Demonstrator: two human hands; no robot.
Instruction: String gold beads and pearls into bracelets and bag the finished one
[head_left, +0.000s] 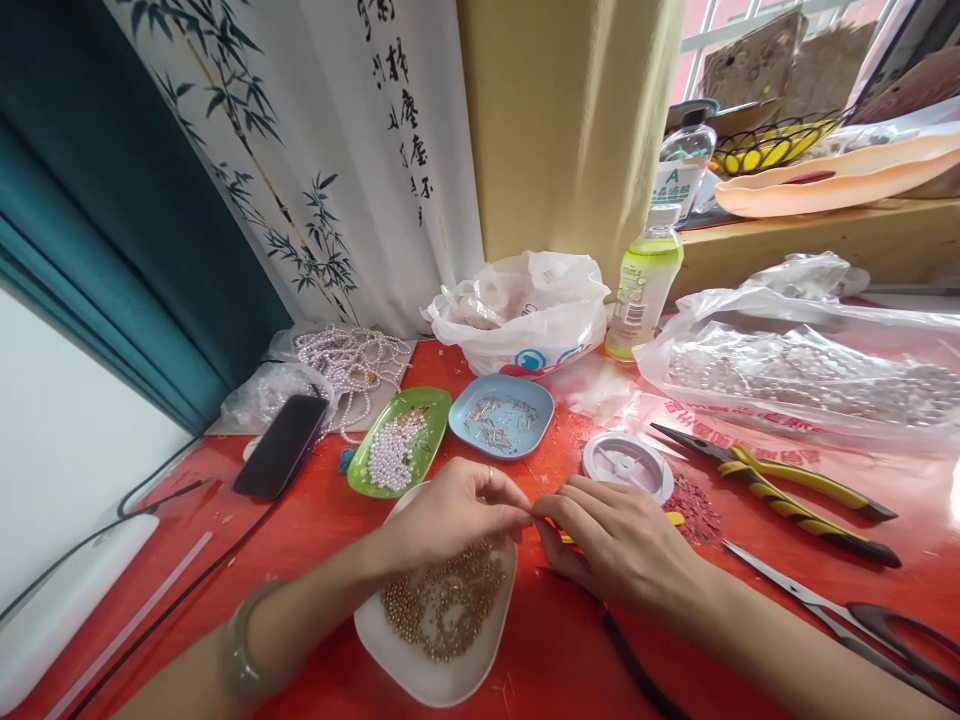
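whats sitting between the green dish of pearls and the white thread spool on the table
The blue dish of small metal pieces lies between the green dish and the white spool, slightly farther back, in the head view.

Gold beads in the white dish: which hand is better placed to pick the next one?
Probably the left hand: it hovers directly over the white dish of gold beads. The right hand sits beside the dish, fingertips pinched against the left's.

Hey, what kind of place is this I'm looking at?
Probably a home craft table for beading: a green dish of pearl beads, a white dish of gold beads under the hands, and yellow-handled pliers on the red table.
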